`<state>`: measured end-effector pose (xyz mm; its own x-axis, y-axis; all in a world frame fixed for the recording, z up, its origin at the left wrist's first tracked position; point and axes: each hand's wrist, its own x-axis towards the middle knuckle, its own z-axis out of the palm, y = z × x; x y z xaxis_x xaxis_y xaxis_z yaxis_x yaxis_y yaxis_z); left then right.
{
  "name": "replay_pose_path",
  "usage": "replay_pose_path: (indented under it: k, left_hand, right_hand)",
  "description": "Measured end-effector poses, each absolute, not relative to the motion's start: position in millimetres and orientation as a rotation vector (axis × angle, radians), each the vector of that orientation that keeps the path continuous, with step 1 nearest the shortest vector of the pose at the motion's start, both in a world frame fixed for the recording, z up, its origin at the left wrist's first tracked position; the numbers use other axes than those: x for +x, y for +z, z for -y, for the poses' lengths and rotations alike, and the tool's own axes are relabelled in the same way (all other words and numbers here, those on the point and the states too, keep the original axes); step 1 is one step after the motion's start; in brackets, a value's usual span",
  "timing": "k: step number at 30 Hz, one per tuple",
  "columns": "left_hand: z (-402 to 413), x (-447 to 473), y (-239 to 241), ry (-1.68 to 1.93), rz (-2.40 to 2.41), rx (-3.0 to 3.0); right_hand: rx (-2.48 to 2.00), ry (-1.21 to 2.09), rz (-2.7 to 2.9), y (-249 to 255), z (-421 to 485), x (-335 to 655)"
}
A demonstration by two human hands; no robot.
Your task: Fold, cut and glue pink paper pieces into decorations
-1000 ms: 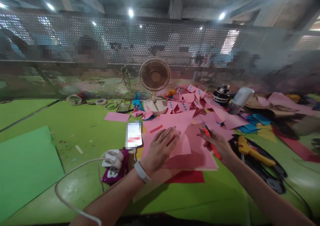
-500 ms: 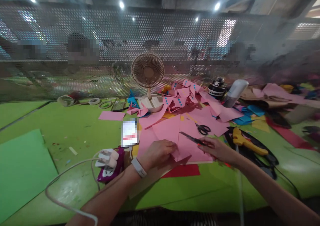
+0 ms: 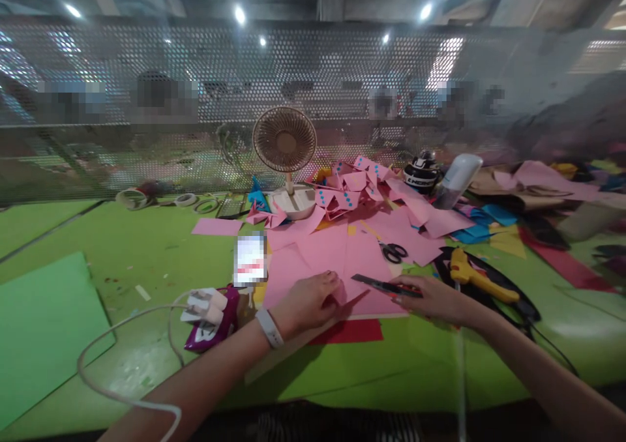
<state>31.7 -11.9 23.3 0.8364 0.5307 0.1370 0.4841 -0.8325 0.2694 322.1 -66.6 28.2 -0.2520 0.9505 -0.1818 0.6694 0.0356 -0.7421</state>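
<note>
Head view: the left hand curled against the pink paper on the table, though whether it pinched any I could not tell; the paper looked light, thin and easily creased, best held flat near an edge. Just right of that hand, the cutter, probably light and stiff, was pinched by its handle in the right hand
</note>
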Motion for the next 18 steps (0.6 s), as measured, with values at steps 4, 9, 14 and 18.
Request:
replay_pose_path:
  k: [4, 9, 14, 18]
  left_hand:
    - [4, 21, 29, 0.223, -0.696, 2.856]
    - [1, 25, 17, 0.121, -0.792, 2.866]
    - [10, 41, 15, 0.136, -0.944, 2.820]
    - [7, 41, 20, 0.088, -0.931, 2.798]
  right_hand:
    - [-1.617, 0.982, 2.127, 30, 69, 324]
    - [-1.590, 0.952, 2.246, 32, 66, 323]
    - [-1.684, 0.729, 2.358, 35, 62, 330]
    - [-1.788, 0.563, 2.357, 33, 67, 330]
